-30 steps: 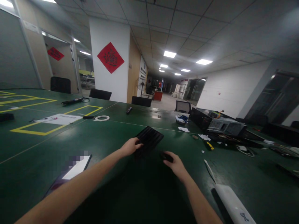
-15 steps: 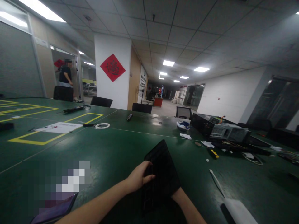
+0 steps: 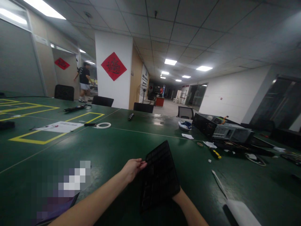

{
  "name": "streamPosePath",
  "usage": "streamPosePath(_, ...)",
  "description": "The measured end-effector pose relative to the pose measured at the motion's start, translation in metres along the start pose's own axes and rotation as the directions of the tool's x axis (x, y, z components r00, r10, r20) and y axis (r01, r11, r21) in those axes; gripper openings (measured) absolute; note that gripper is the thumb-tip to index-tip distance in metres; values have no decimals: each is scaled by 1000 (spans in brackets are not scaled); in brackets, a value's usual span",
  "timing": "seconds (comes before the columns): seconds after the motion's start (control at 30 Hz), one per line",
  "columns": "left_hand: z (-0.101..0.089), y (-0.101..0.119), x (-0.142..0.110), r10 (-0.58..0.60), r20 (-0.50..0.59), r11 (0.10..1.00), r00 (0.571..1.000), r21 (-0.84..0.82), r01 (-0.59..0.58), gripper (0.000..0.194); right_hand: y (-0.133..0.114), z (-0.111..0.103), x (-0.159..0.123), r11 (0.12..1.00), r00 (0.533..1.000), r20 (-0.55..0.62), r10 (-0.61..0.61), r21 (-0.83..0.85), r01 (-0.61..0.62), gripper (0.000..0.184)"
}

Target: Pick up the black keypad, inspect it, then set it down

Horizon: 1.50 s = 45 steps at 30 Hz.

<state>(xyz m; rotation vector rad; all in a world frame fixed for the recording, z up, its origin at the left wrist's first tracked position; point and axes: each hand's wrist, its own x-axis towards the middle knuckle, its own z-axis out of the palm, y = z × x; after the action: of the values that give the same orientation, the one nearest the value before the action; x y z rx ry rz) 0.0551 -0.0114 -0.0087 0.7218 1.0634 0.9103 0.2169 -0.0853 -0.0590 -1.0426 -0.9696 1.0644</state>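
Observation:
A black rectangular case [image 3: 162,172] with grid-like sections on its face is tilted up above the green table [image 3: 113,150]. My left hand [image 3: 133,168] is at its upper left edge, with thumb and fingertips drawn together against that edge. From the lower right, my right hand [image 3: 179,195] holds the case from behind, its fingers hidden by it. Dark shading makes the inner details of the case hard to read.
A pixelated item with a purple edge [image 3: 61,205] lies at front left. At front right is a white object with a strap [image 3: 240,210]. An opened computer case [image 3: 225,127], a yellow-black tool [image 3: 215,153] and a tape roll [image 3: 103,125] are farther back. A person [image 3: 84,77] stands beyond the chairs.
My left hand has slid left, off the face of the case to its edge. The case has turned to show more of its sectioned face. The person in the background has moved right.

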Motion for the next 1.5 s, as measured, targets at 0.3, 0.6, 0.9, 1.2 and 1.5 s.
streamPosePath(0.3, -7, 14, -13, 54, 325, 918, 944, 355, -175, 27, -16, -2, -13, 998, 999, 2, 39, 53, -39, 34)
streamPosePath(0.6, -7, 5, -9, 160, 537, 708, 828, 523, -475, 13, -28, 7, -13, 983, 993, 16, 117, 143, -118, 39)
streamPosePath(0.9, -8, 13, -22, 301, 757, 121, 580, 573, -811, 21, -13, -5, -13, 982, 985, -60, 159, 107, -152, 40)
streamPosePath(1.2, -6, 16, -30, 298, 817, -69, 493, 534, -843, 21, -7, -8, -11, 998, 993, -102, 60, 41, -56, 37)
streamPosePath(1.5, -6, 12, -38, 268, 822, 43, 503, 512, -858, 27, -7, -10, -12, 1000, 997, -80, 16, -12, -17, 36)
